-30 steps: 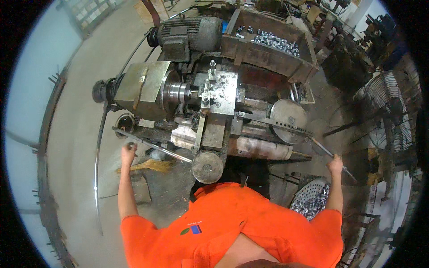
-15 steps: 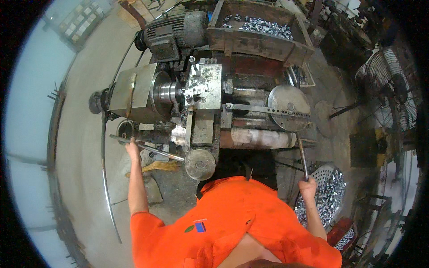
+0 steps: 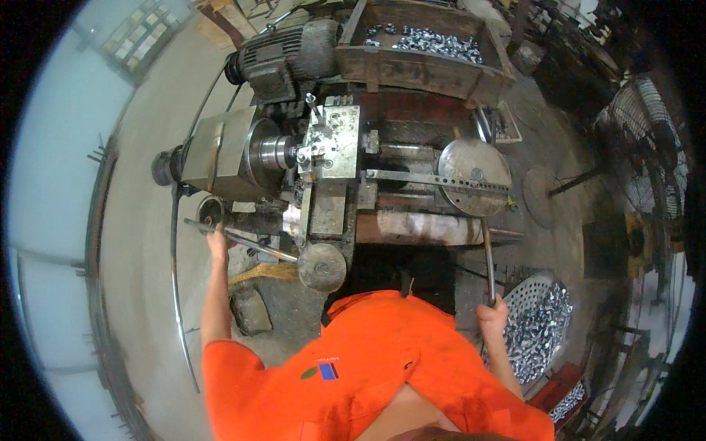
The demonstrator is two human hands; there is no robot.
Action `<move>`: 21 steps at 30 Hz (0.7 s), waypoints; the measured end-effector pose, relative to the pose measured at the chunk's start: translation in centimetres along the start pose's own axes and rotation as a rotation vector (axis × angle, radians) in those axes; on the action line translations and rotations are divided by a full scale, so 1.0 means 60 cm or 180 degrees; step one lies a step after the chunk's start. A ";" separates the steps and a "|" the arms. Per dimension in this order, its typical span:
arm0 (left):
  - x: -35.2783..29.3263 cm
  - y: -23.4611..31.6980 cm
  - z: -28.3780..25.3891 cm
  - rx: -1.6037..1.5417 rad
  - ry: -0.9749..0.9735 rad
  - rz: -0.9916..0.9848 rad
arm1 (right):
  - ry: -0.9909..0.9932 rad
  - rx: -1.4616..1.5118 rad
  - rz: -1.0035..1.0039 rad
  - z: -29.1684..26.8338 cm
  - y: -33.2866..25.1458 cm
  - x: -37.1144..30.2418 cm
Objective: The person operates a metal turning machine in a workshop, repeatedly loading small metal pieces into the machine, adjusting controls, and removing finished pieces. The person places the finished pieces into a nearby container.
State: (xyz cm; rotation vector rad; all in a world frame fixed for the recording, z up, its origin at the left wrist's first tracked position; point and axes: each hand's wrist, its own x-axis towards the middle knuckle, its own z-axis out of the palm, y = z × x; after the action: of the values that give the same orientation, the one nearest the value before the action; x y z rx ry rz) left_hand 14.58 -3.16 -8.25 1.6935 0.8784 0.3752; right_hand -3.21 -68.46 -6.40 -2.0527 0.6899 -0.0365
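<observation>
Your hands are working well apart, one on each lever of the lathe. Your left hand (image 3: 216, 242) is closing round the left lever (image 3: 259, 246) near its outer end; the exact finger wrap is showing too small to tell. That lever is slanting down to the smaller round disc (image 3: 322, 267), just in front of the cross slide. Your right hand (image 3: 493, 316) is clamping the lower end of the right lever (image 3: 488, 253), which is running nearly upright from under the larger round disc (image 3: 460, 158). A perforated flat bar (image 3: 412, 177) is crossing that disc's face, reaching left toward the tool block (image 3: 342, 143). The tool block is sitting just beside the spindle nose (image 3: 275, 153). Behind, the finned motor (image 3: 290, 62) is standing next to a wooden box (image 3: 423, 71) holding shiny metal parts (image 3: 445, 45). To your right, a perforated pan (image 3: 523, 295) is holding more small shiny pieces (image 3: 540, 334). A straw broom (image 3: 268, 273) is lying on the floor, below the left lever.
</observation>
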 end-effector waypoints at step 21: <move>0.021 -0.103 -0.071 -0.0383 -0.0242 -0.0297 | 0.1600 -0.2356 -0.1734 -0.029 -0.020 0.268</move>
State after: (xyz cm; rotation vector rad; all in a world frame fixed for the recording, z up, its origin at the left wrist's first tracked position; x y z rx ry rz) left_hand 10.45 1.22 -12.89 1.5407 0.8589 0.2928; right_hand 10.37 -77.12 -8.32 -2.9445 0.4406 -0.7248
